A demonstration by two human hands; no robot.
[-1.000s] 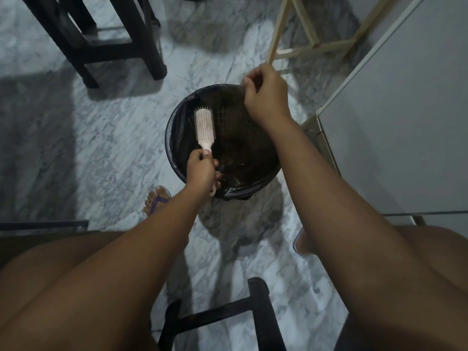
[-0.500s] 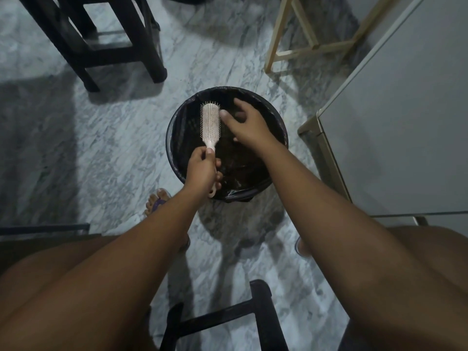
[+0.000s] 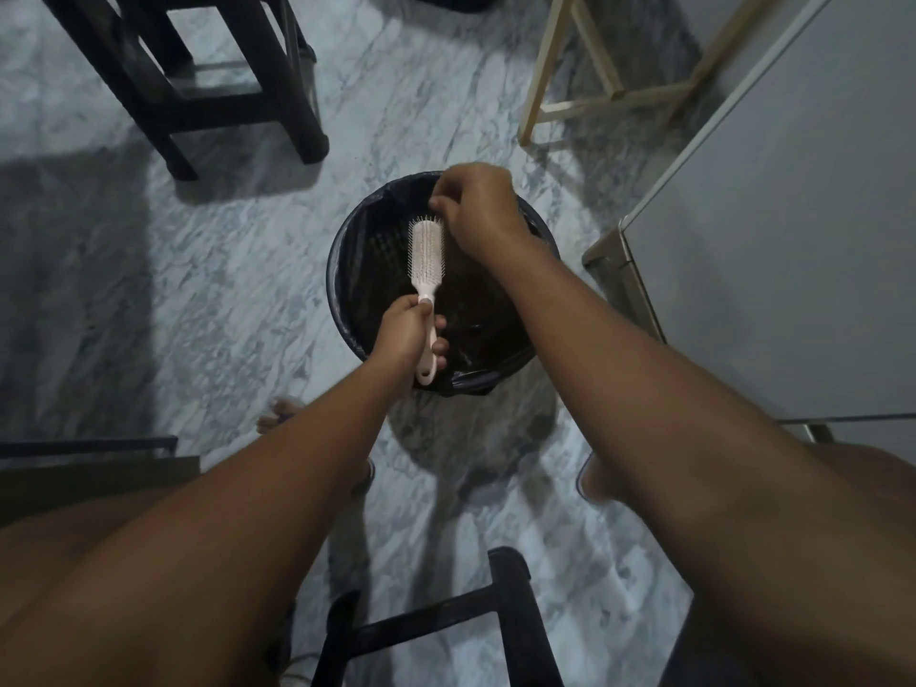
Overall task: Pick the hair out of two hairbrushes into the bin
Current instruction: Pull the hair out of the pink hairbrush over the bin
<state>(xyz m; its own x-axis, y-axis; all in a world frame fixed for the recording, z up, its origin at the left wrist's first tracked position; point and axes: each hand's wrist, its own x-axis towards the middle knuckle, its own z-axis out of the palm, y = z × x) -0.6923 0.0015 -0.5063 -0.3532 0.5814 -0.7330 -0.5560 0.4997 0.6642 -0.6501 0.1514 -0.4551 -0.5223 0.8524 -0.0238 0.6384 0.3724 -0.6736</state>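
Observation:
A pale pink hairbrush (image 3: 427, 255) is held over a round black bin (image 3: 347, 270) lined with a dark bag, bristles facing up. My left hand (image 3: 404, 334) grips the brush by its handle at the bin's near rim. My right hand (image 3: 476, 210) hovers just right of the brush head's tip, fingers pinched together at the top of the bristles. Whether hair sits between the pinched fingers is too fine to see. Only one brush is in view.
The bin stands on a grey marble floor. A dark wooden stool (image 3: 208, 86) is at the back left, a light wooden frame (image 3: 585, 101) at the back right, a grey cabinet (image 3: 793, 240) at the right. A black chair frame (image 3: 500, 612) is near my knees.
My right hand came down from the bin's far rim to the brush head, then lifted slightly toward the brush tip with fingers pinched. The brush tilted a little to the right.

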